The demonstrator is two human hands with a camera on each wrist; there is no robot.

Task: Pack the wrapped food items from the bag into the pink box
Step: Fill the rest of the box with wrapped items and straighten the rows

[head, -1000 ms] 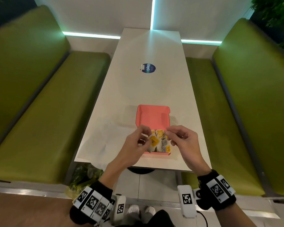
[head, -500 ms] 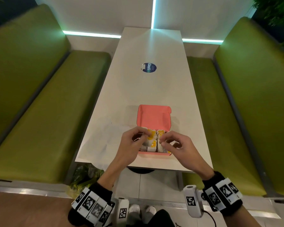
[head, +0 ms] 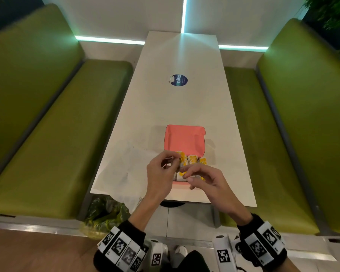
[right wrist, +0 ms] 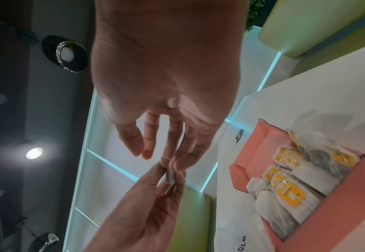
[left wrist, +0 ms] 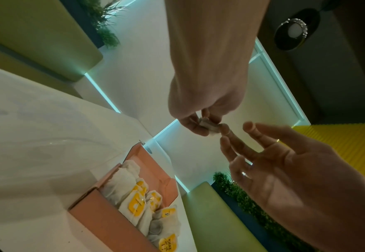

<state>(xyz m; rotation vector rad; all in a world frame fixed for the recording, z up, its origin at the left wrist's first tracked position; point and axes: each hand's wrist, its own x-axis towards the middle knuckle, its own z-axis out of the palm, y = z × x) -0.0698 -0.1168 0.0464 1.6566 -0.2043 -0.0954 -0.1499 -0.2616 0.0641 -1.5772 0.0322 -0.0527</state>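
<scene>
The pink box [head: 185, 138] lies open near the table's front edge, its lid standing back. Several white wrapped food items [head: 191, 160] with yellow labels lie packed in it, as the wrist views show [left wrist: 136, 204] [right wrist: 291, 192]. Both hands hover just above the box's front. My left hand [head: 175, 162] [left wrist: 203, 122] pinches a small white scrap [left wrist: 209, 127] [right wrist: 169, 176] between thumb and fingers. My right hand [head: 186, 174] [left wrist: 237, 134] has loosely spread fingers, and one fingertip touches the scrap. The flattened white bag [head: 126, 169] lies left of the box.
Green benches [head: 47, 134] run along both sides of the narrow white table [head: 177, 107]. A round blue sticker [head: 178, 80] sits mid-table. On the floor under the table's left front corner lies a green plastic bag [head: 104, 214].
A second ago my left hand held a yellow-labelled wrapped item over the box. That item now lies in the box, and both hands have come together above it around a small scrap.
</scene>
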